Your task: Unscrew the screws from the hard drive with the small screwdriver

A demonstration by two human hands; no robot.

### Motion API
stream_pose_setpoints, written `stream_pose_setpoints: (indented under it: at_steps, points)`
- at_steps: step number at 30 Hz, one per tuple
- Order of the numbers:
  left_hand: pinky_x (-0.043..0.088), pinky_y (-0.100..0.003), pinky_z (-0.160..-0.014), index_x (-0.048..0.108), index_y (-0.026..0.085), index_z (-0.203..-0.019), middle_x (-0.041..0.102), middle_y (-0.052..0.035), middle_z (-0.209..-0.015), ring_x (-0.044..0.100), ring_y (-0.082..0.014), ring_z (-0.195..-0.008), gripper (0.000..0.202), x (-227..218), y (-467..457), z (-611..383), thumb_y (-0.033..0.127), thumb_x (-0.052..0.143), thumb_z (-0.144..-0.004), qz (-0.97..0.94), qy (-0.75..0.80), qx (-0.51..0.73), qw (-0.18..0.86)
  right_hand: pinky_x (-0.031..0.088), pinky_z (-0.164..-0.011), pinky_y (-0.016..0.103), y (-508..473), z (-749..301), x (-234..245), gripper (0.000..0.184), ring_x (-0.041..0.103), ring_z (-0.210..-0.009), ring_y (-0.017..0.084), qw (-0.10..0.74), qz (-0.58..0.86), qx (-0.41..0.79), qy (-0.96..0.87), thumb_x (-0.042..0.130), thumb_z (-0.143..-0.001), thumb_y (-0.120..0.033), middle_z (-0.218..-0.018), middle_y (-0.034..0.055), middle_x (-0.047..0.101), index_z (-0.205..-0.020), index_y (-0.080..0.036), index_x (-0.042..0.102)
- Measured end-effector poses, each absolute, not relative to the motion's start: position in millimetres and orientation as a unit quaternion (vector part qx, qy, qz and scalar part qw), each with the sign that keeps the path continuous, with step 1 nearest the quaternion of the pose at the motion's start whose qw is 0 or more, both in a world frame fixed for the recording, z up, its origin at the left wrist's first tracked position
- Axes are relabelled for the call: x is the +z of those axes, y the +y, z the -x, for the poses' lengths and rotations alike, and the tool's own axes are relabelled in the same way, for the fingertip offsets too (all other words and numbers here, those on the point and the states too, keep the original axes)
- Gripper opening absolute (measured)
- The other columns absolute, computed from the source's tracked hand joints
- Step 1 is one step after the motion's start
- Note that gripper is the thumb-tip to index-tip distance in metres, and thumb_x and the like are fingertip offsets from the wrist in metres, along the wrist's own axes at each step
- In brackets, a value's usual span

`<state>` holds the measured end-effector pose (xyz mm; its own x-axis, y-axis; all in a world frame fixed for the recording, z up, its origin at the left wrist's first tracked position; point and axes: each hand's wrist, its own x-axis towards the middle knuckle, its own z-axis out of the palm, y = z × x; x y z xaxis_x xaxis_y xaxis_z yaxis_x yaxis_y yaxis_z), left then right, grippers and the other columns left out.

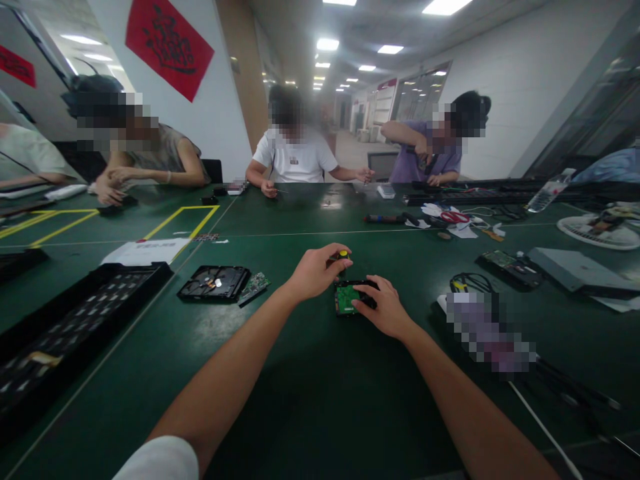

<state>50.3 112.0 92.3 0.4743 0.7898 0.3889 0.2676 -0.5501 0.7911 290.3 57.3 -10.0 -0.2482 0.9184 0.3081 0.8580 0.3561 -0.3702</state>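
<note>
In front of me on the green table lies a hard drive [346,300] with its green circuit board facing up. My right hand [384,308] grips it from the right, the fingers reaching over its edge and onto the board. Above the drive's far left corner, my left hand [317,272] pinches a small upright screwdriver [343,256] with a yellow top. Its tip is too small to make out, so I cannot tell whether it touches a screw. To the left sits another hard drive casing [214,283], beside a loose green circuit board [255,285].
A long black tray [90,320] occupies the left side. On the right are a power strip [443,303] with cables, another drive [510,268] and a grey metal box [580,270]. A water bottle [550,191] stands tilted farther back. Several people sit across the table.
</note>
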Motion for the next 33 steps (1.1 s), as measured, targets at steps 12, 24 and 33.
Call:
stream_pose_setpoints:
  at_steps: [12, 24, 33]
  points:
    - [0.057, -0.021, -0.052, 0.069, 0.022, -0.109, 0.071, -0.002, -0.088, 0.069, -0.0153, -0.071, 0.034, 92.5, 112.7, -49.4, 0.05, 0.071, -0.09, -0.774, 0.37, 0.412, 0.308, 0.037, -0.113, 0.058, 56.7, -289.0, -6.9, 0.045, 0.04, -0.144, 0.035, 0.238, 0.566, 0.058, -0.787, 0.061, -0.097, -0.056, -0.15, 0.0125, 0.049, -0.136, -0.034, 0.066]
    - [0.06, -0.024, -0.062, 0.069, 0.023, -0.118, 0.073, -0.0037, -0.098, 0.07, -0.0167, -0.081, 0.033, 91.8, 116.3, -45.7, 0.046, 0.064, -0.095, -0.788, 0.334, 0.391, 0.34, 0.034, -0.114, 0.061, 57.2, -289.8, -9.8, 0.045, 0.038, -0.145, 0.036, 0.244, 0.567, 0.064, -0.784, 0.06, -0.097, -0.058, -0.151, 0.0107, 0.049, -0.136, -0.036, 0.066]
    - [0.063, -0.029, -0.072, 0.061, 0.021, -0.139, 0.073, -0.0084, -0.111, 0.07, -0.0185, -0.095, 0.042, 93.9, 120.2, -37.9, 0.034, 0.057, -0.099, -0.794, 0.297, 0.361, 0.388, 0.034, -0.113, 0.063, 56.7, -289.0, -7.0, 0.045, 0.037, -0.146, 0.037, 0.236, 0.574, 0.072, -0.781, 0.06, -0.097, -0.058, -0.151, 0.0102, 0.05, -0.137, -0.037, 0.066]
